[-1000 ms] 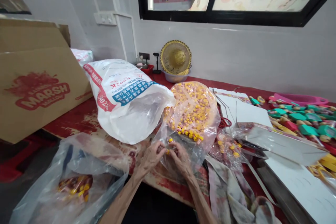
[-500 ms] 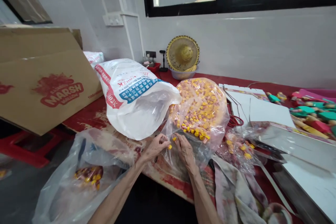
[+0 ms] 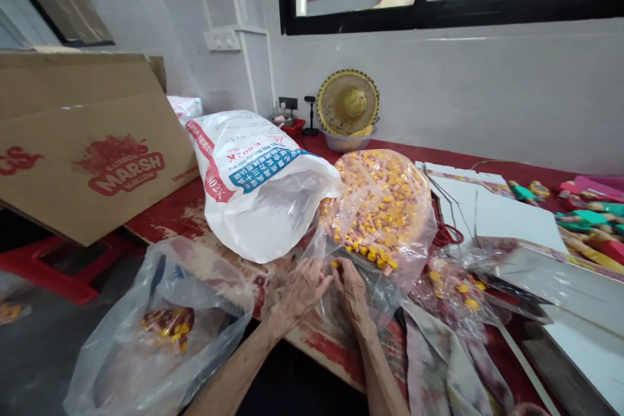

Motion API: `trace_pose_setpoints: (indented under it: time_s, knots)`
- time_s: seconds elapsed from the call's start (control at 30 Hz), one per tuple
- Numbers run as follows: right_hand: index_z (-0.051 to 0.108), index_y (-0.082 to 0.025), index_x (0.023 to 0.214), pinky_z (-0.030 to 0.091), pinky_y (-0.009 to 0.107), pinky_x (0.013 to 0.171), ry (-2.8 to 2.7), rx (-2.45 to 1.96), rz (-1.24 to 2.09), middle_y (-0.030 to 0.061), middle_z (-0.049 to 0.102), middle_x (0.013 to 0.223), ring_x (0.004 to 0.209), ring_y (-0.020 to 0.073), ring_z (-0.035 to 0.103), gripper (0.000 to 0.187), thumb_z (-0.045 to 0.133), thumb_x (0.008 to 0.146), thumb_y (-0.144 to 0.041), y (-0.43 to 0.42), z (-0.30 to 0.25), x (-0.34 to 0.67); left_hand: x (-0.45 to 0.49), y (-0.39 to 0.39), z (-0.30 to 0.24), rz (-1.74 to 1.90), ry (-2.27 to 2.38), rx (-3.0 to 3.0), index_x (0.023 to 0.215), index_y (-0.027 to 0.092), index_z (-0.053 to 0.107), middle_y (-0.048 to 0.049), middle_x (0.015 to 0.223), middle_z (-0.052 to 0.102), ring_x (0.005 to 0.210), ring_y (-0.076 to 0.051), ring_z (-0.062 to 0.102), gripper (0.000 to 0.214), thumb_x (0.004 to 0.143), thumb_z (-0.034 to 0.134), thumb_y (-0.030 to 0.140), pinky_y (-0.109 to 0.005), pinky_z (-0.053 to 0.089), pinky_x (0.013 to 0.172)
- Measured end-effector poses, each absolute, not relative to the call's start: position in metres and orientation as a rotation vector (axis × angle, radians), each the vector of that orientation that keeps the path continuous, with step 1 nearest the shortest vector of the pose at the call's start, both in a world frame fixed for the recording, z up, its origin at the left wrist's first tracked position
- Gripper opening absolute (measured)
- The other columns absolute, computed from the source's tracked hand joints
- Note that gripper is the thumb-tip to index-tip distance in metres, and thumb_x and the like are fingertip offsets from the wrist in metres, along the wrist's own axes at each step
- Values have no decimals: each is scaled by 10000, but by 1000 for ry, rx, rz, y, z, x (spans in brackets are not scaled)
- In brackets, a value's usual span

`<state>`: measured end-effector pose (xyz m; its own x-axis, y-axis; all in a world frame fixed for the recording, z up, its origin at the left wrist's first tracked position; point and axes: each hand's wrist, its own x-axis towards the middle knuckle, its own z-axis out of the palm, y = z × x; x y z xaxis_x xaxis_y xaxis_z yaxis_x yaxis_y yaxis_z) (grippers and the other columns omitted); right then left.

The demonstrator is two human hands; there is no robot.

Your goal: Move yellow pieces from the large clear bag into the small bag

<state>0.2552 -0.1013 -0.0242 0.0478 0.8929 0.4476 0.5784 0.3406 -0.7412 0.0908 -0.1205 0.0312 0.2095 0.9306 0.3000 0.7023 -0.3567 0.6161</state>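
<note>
A white-walled room with a black-framed window (image 3: 439,19) held a long tabletop (image 3: 166,221) covered in a worn, red-stained surface. At the left, a large brown cardboard carton flap (image 3: 92,156) printed with a red "MARSH" logo leaned over the tabletop's edge, above a red plastic stool (image 3: 63,266). Beside it lay a bulging white plastic sack (image 3: 258,188) with red and blue printing. At the right stood stacked white card sheets (image 3: 511,221), and beyond them lay rows of green-and-yellow figures (image 3: 589,221). A woven straw hat (image 3: 347,104) sat in a pale bowl against the wall. Nearer the person, a clear plastic bag (image 3: 160,344) holding red and yellow pieces sagged at the lower left, and a stained folded cloth (image 3: 439,364) lay at the lower right.

At the centre, just beside the sack, lay a clear plastic bag packed with small yellow and pink pieces (image 3: 380,208). The left hand (image 3: 305,292) and right hand (image 3: 351,289) rested close together on its lower plastic, fingers curled inward, though any pinch could not be made out. A small yellow piece (image 3: 334,264) showed just beside the fingertips.
</note>
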Motion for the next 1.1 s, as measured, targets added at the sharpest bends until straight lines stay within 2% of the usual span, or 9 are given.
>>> trace_pose_setpoints:
  time_s: [0.1, 0.23, 0.4, 0.53, 0.63, 0.8, 0.97, 1.1]
  knots:
    - [651, -212, 942, 513, 311, 702, -1575, -1373, 451, 68, 688, 859, 730, 212, 629, 410, 448, 1035, -556, -104, -21, 256, 93, -125, 24, 910, 1487, 2191, 875, 236, 557, -51, 875, 625, 870, -251, 634, 82, 953, 564, 213, -386, 536, 835]
    - [641, -221, 933, 498, 324, 654, -1341, -1434, 521, 47, 675, 750, 656, 228, 624, 512, 484, 978, -706, -108, -5, 250, 93, -125, 2, 931, 1388, 2191, 839, 228, 511, -36, 834, 601, 821, -226, 624, 111, 895, 575, 157, -358, 538, 782]
    - [622, -233, 952, 485, 305, 665, -1144, -1395, 601, 37, 708, 829, 702, 214, 638, 471, 551, 948, -699, -100, 23, 223, 89, -129, -10, 1142, 1401, 2102, 841, 225, 502, -24, 808, 603, 748, -189, 598, 109, 920, 576, 216, -306, 511, 711]
    - [591, -248, 874, 476, 325, 660, -1275, -1391, 720, 32, 677, 762, 661, 214, 601, 487, 506, 886, -727, -81, 19, 205, 83, -142, -6, 1207, 1434, 2029, 821, 223, 506, 18, 715, 578, 621, -141, 562, 93, 898, 558, 219, -253, 454, 623]
    - [569, -251, 849, 492, 348, 697, -1358, -1403, 726, 51, 670, 763, 687, 228, 603, 438, 473, 881, -677, -75, 6, 206, 73, -147, 6, 1293, 1502, 2027, 831, 223, 541, 36, 674, 551, 595, -135, 556, 97, 927, 549, 233, -250, 442, 622]
    - [593, -238, 902, 499, 338, 746, -1413, -1448, 658, 57, 680, 855, 754, 230, 624, 307, 482, 918, -524, -81, -8, 217, 56, -134, 16, 1513, 1679, 2043, 874, 221, 579, -15, 798, 610, 755, -173, 616, 162, 1007, 516, 286, -278, 489, 737]
    - [574, -238, 898, 468, 304, 724, -1470, -1438, 640, 37, 654, 848, 753, 211, 607, 224, 466, 934, -432, -79, -13, 216, 41, -110, 2, 1260, 1706, 2003, 805, 240, 562, -15, 750, 603, 713, -195, 602, 250, 1003, 484, 372, -294, 489, 694]
    - [589, -238, 921, 479, 306, 742, -1521, -1390, 606, 39, 663, 888, 786, 210, 623, 214, 456, 993, -390, -83, -9, 215, 34, -59, 20, 1227, 1825, 1852, 925, 234, 621, -34, 842, 670, 786, -210, 651, 250, 1022, 480, 417, -312, 529, 774]
